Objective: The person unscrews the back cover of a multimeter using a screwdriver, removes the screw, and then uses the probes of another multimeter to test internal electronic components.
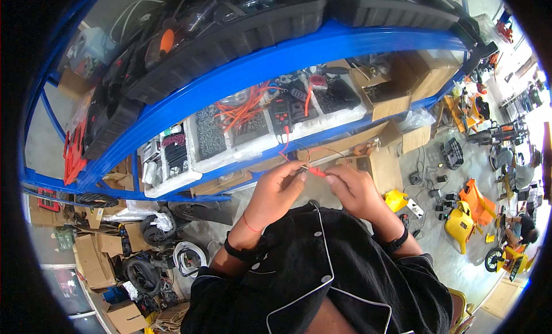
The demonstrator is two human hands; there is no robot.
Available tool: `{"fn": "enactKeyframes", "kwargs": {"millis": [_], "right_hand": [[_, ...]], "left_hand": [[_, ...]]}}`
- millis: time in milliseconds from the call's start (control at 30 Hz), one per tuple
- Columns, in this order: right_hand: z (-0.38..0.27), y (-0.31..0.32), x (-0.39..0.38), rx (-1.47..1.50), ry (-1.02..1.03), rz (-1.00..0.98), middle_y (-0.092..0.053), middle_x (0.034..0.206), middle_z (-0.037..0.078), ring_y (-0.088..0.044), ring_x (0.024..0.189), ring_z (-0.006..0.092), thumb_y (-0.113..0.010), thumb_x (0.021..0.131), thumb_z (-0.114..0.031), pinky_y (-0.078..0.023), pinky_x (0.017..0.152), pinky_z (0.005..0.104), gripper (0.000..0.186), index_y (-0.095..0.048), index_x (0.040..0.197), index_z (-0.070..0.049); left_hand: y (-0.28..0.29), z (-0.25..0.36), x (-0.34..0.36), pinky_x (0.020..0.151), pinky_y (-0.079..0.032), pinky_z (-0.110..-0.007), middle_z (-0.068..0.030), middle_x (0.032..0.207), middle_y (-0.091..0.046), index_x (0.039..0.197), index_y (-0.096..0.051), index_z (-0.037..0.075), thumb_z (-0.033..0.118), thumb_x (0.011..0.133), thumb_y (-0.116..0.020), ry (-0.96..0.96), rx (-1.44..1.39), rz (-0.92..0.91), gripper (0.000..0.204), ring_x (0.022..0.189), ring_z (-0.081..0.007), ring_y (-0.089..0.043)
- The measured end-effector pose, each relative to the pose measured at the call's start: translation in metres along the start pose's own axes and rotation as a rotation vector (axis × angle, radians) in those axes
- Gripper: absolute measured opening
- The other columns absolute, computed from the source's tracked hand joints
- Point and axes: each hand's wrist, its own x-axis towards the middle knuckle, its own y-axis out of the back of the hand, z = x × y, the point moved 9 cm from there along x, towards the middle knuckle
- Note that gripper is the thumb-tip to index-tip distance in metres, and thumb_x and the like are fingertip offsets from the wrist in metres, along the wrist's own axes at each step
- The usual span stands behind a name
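Both of my hands meet in front of my chest. In my right hand, thumb and fingers pinch a red test probe that points toward the left hand. My left hand is closed in a pinch at the probe's tip; the small piece between its fingertips is too fine to name. A thin red lead runs down toward this hand from a dark multimeter, which lies on the white foam bins. A thin dark lead loops above my fingers.
White foam bins of screws, orange wires and small parts sit on a blue rack. Black crates stand above. Cardboard boxes lie below. Tyres are at left; yellow body panels and a person at right.
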Motion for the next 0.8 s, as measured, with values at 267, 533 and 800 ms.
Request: {"fn": "enactKeyframes", "kwargs": {"millis": [267,533,800], "right_hand": [[-0.002,0.0,0.0,0.039,0.036,0.01,-0.066,0.086,0.018,-0.066,0.075,0.0386,-0.06,0.095,-0.019,-0.05,0.063,0.0437,0.019,-0.064,0.104,-0.003],[0.006,0.0,0.0,-0.054,0.006,0.057,-0.067,0.086,0.017,-0.066,0.075,0.0376,-0.061,0.094,-0.018,-0.051,0.064,0.0445,0.017,-0.064,0.103,-0.003],[0.0,0.003,-0.001,-0.021,0.056,0.09,-0.067,0.087,0.017,-0.066,0.076,0.0374,-0.061,0.094,-0.018,-0.051,0.065,0.0441,0.018,-0.064,0.103,-0.003]], "left_hand": [[0.002,-0.003,-0.001,0.066,-0.042,-0.02,0.0017,0.091,-0.061,0.116,-0.06,-0.003,0.01,0.097,-0.059,-0.006,-0.024,0.015,0.023,0.077,-0.0025,-0.049],[0.0,0.001,-0.001,0.065,-0.041,-0.021,0.0015,0.089,-0.059,0.116,-0.059,-0.002,0.01,0.097,-0.058,-0.002,-0.029,0.014,0.022,0.076,-0.0025,-0.048],[0.004,-0.01,0.001,0.07,-0.045,-0.023,-0.0015,0.09,-0.059,0.105,-0.054,0.0,0.013,0.098,-0.059,0.062,-0.096,0.004,0.015,0.078,-0.0059,-0.053]]}}
